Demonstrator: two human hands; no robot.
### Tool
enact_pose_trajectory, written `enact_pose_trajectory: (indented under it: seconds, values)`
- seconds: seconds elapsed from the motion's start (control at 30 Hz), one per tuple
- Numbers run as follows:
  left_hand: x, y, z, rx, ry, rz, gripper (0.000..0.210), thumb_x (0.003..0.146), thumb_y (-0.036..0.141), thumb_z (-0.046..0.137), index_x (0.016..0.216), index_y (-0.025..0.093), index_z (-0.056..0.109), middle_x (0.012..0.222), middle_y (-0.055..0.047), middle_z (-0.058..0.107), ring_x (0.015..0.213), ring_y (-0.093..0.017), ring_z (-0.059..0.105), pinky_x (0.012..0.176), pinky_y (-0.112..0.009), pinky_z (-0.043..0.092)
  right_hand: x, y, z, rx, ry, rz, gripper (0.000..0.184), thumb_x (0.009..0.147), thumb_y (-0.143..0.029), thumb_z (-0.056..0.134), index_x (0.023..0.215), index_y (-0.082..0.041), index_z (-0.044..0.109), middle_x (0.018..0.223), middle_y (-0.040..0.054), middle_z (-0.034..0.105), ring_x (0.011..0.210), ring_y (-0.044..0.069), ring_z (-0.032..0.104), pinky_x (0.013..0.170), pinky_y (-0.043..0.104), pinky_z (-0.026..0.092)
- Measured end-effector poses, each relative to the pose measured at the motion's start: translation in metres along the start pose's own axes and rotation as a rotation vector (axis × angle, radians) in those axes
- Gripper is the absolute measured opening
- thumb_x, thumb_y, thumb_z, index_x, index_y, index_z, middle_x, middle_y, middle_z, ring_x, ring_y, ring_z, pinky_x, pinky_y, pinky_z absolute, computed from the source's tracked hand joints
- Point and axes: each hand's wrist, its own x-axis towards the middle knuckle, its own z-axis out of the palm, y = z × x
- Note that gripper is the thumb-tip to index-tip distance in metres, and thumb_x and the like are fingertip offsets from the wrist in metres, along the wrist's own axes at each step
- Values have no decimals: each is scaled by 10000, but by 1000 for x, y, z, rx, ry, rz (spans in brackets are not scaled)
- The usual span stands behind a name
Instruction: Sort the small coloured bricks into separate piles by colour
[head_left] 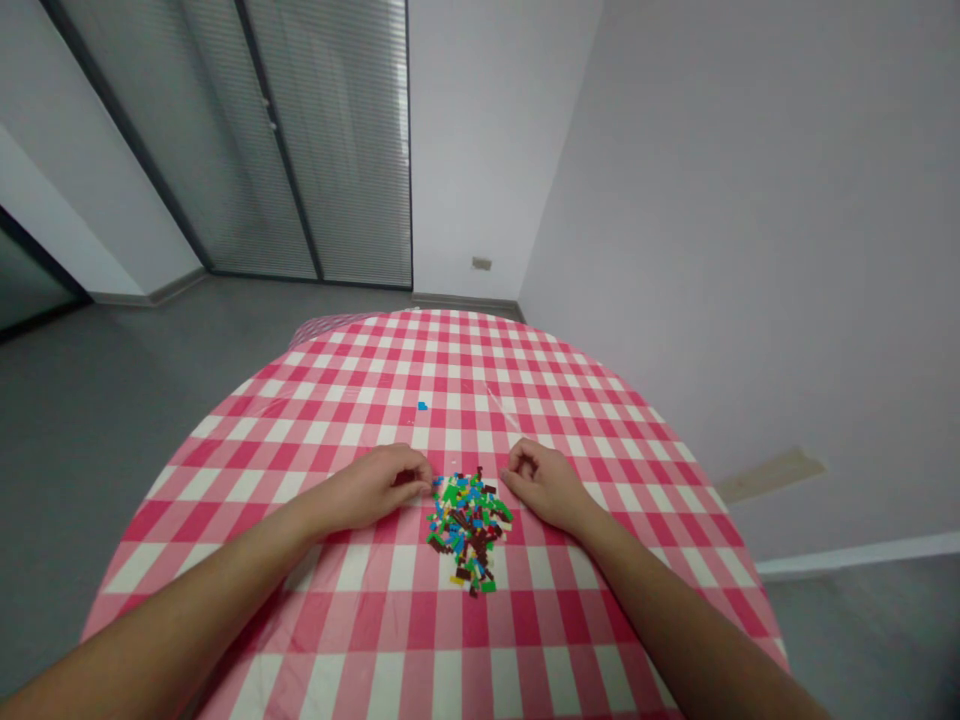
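Note:
A loose pile of small toy building bricks (pixel 469 525) in green, blue, brown, white and yellow lies between my two hands on the tablecloth. At the pile's upper left edge is my left hand (pixel 382 485), its fingers curled towards the thumb. A small blue brick (pixel 437 482) shows right by those fingertips; whether they grip it is unclear. Just off the pile's upper right edge, my right hand (pixel 546 485) is closed, with thumb and forefinger together. Anything between its fingertips is too small to make out. Farther back lies a separate blue piece (pixel 422 406).
The round table wears a red-and-white checked cloth (pixel 360 625). Past its far edge, a patterned chair or stool top (pixel 330 326) partly shows. A wall (pixel 750 250) runs along the right side, and glass doors with blinds (pixel 322 150) stand behind at left.

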Motion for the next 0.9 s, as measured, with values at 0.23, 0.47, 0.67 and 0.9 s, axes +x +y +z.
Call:
enact_pose_trajectory:
  seconds: [0.23, 0.47, 0.67, 0.9]
  values:
    - [6, -14, 7, 75, 190, -25, 121, 855, 209, 570, 881, 202, 688, 853, -42, 688, 791, -182, 628, 728, -311, 498, 0, 2, 0, 16, -12, -3, 99, 789, -224, 592, 728, -206, 516, 553, -45, 481, 514, 123, 437, 505, 230, 321]
    - [11, -24, 10, 101, 269, -60, 145, 839, 186, 577, 936, 214, 681, 881, -38, 705, 814, -199, 636, 772, -353, 513, 0, 2, 0, 14, -13, 2, 102, 790, -222, 594, 728, -206, 515, 554, -48, 473, 510, 120, 428, 503, 229, 316]
    - [11, -21, 7, 125, 249, -27, 137, 880, 218, 565, 904, 211, 699, 868, -45, 719, 832, -205, 638, 795, -359, 503, 0, 1, 0, 14, -11, -3, 96, 784, -217, 595, 726, -204, 519, 550, -48, 470, 509, 120, 423, 505, 231, 318]
    - [14, -26, 6, 199, 206, 81, 152, 916, 234, 567, 813, 200, 674, 857, -40, 706, 830, -196, 601, 817, -360, 448, 1, 3, 1, 21, -6, -5, 93, 779, -203, 594, 724, -201, 520, 545, -51, 461, 502, 113, 414, 500, 222, 305]
